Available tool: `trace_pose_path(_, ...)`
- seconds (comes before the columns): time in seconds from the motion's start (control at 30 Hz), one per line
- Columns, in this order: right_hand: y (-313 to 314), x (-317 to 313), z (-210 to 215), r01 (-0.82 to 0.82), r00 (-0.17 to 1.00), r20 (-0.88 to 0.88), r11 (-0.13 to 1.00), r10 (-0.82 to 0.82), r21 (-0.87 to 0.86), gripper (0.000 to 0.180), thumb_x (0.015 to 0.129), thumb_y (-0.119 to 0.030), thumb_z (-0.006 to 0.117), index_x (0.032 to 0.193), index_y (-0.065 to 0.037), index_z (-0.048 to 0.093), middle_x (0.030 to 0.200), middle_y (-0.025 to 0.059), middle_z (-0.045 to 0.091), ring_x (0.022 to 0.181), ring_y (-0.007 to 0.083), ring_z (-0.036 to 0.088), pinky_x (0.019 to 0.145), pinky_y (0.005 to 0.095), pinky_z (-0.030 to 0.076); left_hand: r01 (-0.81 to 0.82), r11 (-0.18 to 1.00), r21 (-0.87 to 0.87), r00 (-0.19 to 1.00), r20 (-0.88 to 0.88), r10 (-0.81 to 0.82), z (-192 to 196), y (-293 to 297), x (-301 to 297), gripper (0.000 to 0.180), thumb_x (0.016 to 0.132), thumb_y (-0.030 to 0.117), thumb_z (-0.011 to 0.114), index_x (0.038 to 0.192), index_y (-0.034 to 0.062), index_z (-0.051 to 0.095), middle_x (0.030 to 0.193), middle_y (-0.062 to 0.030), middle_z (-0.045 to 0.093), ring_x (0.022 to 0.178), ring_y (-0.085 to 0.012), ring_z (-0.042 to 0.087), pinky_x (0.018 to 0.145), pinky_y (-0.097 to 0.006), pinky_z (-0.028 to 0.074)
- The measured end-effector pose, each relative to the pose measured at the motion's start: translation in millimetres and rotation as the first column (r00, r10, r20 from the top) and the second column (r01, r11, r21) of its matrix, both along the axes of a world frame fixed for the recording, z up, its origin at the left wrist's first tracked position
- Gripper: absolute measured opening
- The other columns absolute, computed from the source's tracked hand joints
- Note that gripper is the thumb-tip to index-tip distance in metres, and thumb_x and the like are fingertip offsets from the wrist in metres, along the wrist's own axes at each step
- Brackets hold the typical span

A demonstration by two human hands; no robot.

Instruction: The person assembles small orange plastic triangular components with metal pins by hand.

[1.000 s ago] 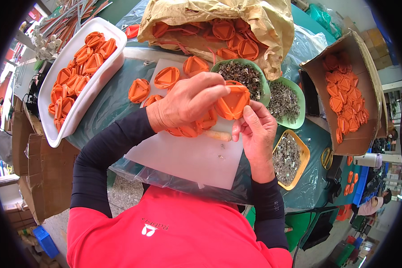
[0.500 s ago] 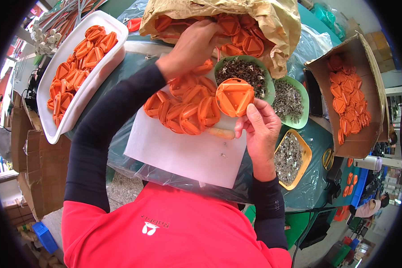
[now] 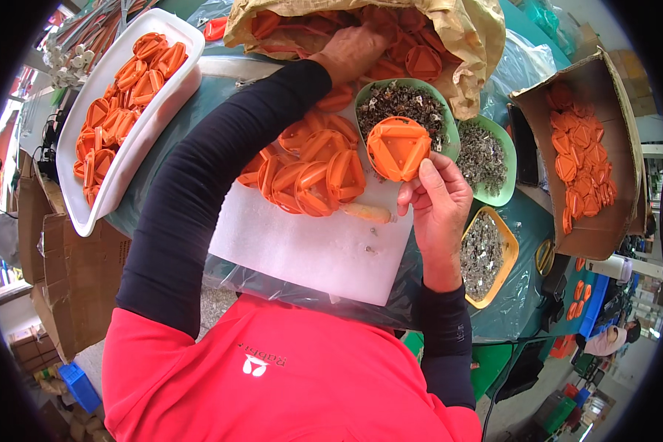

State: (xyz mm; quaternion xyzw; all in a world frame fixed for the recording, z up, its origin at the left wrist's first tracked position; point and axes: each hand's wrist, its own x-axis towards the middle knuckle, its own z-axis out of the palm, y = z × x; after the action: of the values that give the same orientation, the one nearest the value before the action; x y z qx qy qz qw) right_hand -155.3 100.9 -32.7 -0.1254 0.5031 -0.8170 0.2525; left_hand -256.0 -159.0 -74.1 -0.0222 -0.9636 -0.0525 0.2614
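My right hand (image 3: 442, 195) pinches a round orange plastic part (image 3: 398, 149) with a raised triangle by its lower right edge, holding it in front of a green bowl of small dark parts (image 3: 403, 109). At the mouth of a brown paper bag (image 3: 475, 44), my left hand (image 3: 352, 53) reaches in among more orange parts; its fingertips are hidden and somewhat blurred. Beneath the left forearm lies a pile of the same orange parts (image 3: 313, 177), on a white foam sheet (image 3: 302, 254). A short wooden handle (image 3: 368, 213) rests beside the pile, with a few tiny bits near it.
On the left stands a white tray (image 3: 81, 210) of orange parts. A second green bowl (image 3: 510, 166) and a yellow bowl (image 3: 510, 254) hold small metallic pieces. At the far right, a cardboard box (image 3: 619, 140) contains more orange parts. A person (image 3: 610, 340) is in the right background.
My left hand has moved right and deeper into the paper bag, its arm stretching farther over the pile. My right hand still holds the orange part, slightly farther right in view.
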Motion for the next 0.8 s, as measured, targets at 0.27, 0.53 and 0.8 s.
trace_pose_path(0.27,0,4,-2,-0.026,1.000,-0.006,1.000,0.026,0.010,0.018,0.090,-0.007,0.053,0.102,0.006,0.056,0.077,0.0118,0.063,0.054,0.0145,0.059,0.043,0.0254,0.047,0.063,0.919,0.390,0.984,-0.176,0.007,26,-5,45,0.027,0.084,0.012,0.058,0.110,0.0034,0.059,0.082,-0.0133,0.065,0.071,-0.0270,0.066,0.061,-0.034,0.054)
trace_pose_path(0.53,-3,10,-2,-0.064,0.998,-0.027,0.998,0.065,0.025,0.018,0.090,-0.008,0.054,0.101,0.006,0.057,0.076,0.0117,0.063,0.054,0.0147,0.060,0.042,0.0253,0.047,-0.051,0.251,0.967,0.977,0.101,-0.189,51,8,106,0.027,0.089,0.017,0.058,0.104,-0.0047,0.058,0.083,-0.0086,0.064,0.070,-0.0121,0.064,0.060,-0.022,0.052)
trace_pose_path(0.8,37,-15,28,-0.077,0.994,-0.054,0.952,0.097,0.298,0.014,0.088,-0.008,0.056,0.090,0.005,0.058,0.072,0.0096,0.062,0.053,0.0154,0.061,0.042,0.0245,0.048,-0.149,0.101,0.984,0.932,0.174,-0.319,53,6,140,0.026,0.089,0.021,0.058,0.103,-0.0015,0.056,0.080,-0.0037,0.060,0.066,-0.0102,0.061,0.059,-0.019,0.050)
